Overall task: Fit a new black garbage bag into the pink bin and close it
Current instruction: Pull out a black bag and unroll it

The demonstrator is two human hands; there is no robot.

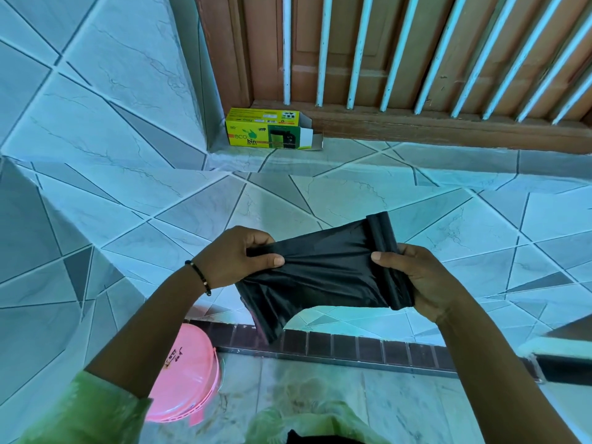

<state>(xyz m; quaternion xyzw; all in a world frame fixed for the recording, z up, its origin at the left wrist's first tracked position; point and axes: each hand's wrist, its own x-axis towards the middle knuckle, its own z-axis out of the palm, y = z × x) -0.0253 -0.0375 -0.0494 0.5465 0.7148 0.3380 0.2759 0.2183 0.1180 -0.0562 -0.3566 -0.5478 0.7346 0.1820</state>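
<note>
Both hands hold the black garbage bag (323, 270) mid-air: left hand (235, 256) pinches its left edge, right hand (416, 277) grips the rolled end. Pink bin (185, 376) near-left, lid on.

A tiled step (352, 193) carries an open yellow-green bag box (266, 131) at its far side by the door. On the near floor (368, 402), left, stands the pink bin (185, 376).
</note>
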